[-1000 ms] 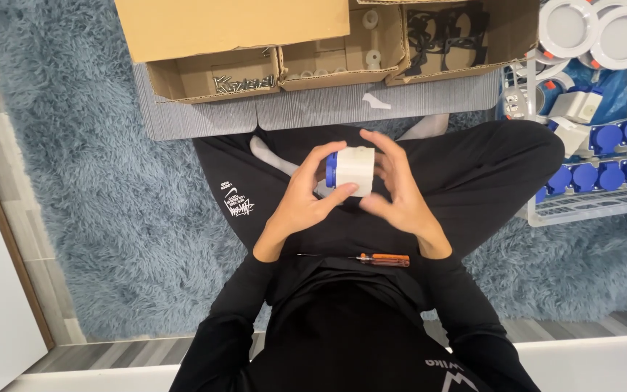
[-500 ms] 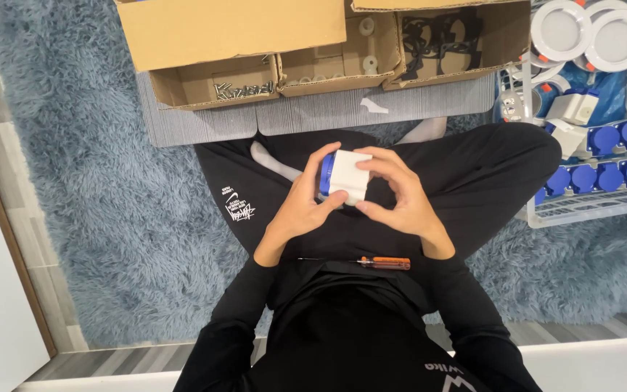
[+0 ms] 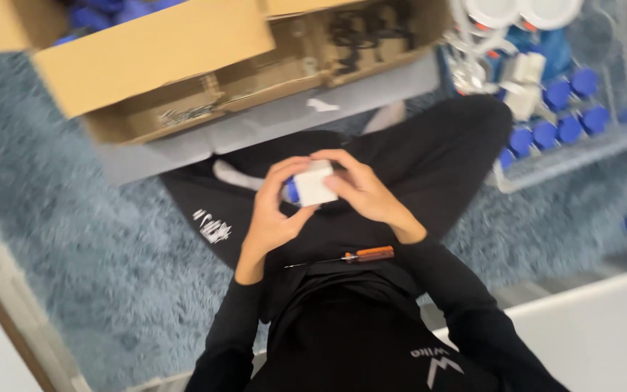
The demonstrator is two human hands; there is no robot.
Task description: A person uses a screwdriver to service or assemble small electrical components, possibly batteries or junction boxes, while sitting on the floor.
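I sit cross-legged in black clothes on a blue shaggy rug. Both hands hold one small white block with a blue part (image 3: 312, 184) above my lap. My left hand (image 3: 273, 210) cups it from the left and below, fingers curled over its top. From the right, my right hand (image 3: 364, 190) presses its side with thumb and fingers. A screwdriver with an orange-brown handle (image 3: 361, 255) lies across my lap just below the hands.
Open cardboard boxes (image 3: 183, 65) stand ahead of my knees on a grey mat (image 3: 255, 131). A clear tray (image 3: 582, 145) at the right holds several blue-capped white parts (image 3: 560, 109). White round fittings (image 3: 524, 11) sit at the top right. A white surface (image 3: 604, 334) lies at the lower right.
The camera has tilted and shifted, so the scene looks rotated and blurred. My hands have turned the white block slightly; less of its blue part shows.
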